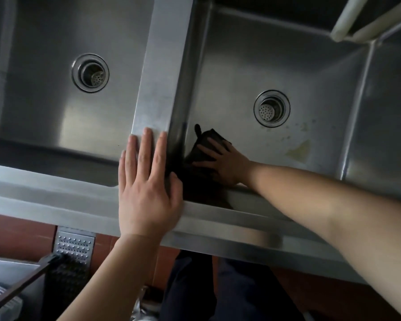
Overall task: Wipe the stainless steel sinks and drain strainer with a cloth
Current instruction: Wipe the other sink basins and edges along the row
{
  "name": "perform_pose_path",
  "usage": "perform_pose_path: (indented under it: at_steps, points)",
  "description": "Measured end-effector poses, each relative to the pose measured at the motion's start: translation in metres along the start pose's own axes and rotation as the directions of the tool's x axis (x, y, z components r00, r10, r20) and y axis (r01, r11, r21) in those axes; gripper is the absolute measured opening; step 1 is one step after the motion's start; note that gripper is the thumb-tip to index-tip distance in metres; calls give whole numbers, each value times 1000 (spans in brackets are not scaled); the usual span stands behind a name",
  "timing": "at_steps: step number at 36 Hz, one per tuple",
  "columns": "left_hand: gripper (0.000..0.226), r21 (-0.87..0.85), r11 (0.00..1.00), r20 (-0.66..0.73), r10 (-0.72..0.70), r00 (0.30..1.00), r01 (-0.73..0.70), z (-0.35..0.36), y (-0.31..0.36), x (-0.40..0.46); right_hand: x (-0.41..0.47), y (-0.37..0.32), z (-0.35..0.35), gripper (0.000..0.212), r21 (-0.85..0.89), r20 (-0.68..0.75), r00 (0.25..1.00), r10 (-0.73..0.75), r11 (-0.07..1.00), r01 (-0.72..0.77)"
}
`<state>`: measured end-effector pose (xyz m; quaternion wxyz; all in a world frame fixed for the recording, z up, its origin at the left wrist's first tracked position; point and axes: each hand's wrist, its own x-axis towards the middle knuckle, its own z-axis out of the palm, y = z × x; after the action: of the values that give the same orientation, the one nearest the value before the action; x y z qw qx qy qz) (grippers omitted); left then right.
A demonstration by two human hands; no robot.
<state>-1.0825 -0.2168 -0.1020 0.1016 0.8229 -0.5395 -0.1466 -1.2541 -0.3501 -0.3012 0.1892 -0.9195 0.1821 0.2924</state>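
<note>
Your right hand (222, 162) lies flat in the right sink (322, 72), fingers (214, 144) spread over the dark cloth (206, 141), pressing it to the basin floor in the near-left corner, hard against the divider (162, 72) wall. Your left hand (146, 181) rests open, fingers straight, on the divider and front rim; it holds nothing and appears to serve as a brace.

The relation that matters: the drain strainer (271, 109) sits ahead and to the right of the cloth, apart from it, with pale stains (299, 148) on the floor further right. The right hand is the nearer one. In my judgement, your next stroke should sweep away from the divider toward the strainer. The left sink (44, 107) and its strainer (90, 72) lie beyond the divider, nearer your left hand.
</note>
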Motion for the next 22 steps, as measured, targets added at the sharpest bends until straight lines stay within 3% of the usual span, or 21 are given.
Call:
perform_pose_path:
  at_steps: [3, 6, 10, 12, 14, 16, 18, 22]
  points:
    - [74, 4, 1000, 5, 0, 1000, 0, -2, 2, -1, -29, 10, 14, 68, 71, -11, 990, 142, 987, -141]
    - [74, 7, 1000, 2, 4, 1000, -4, -4, 5, 0, -68, 31, 33, 68, 265, 116, 922, 369, 883, -387]
    - [75, 15, 1000, -5, 6, 1000, -6, -5, 6, 0, -91, 70, 34, 65, 458, 356, 671, 651, 504, -732]
    - [74, 13, 1000, -13, 8, 1000, -8, -5, 6, -1, -84, 89, 23, 66, 522, 384, 550, 742, 316, -792]
    - [74, 11, 1000, -25, 5, 1000, -4, -5, 6, -1, -69, 104, 9, 66, 567, 400, 485, 778, 206, -797]
    - [74, 11, 1000, -38, 5, 999, -5, -4, 6, -1, -54, 111, 0, 65, 568, 398, 466, 790, 187, -802]
    - [74, 14, 1000, -43, 11, 999, -10, -3, 6, -1, -49, 108, 2, 65, 540, 356, 493, 794, 256, -802]
    - [75, 21, 1000, -47, 9, 999, -8, -1, 5, -1, -73, 92, 24, 69, 439, 226, 669, 708, 539, -719]
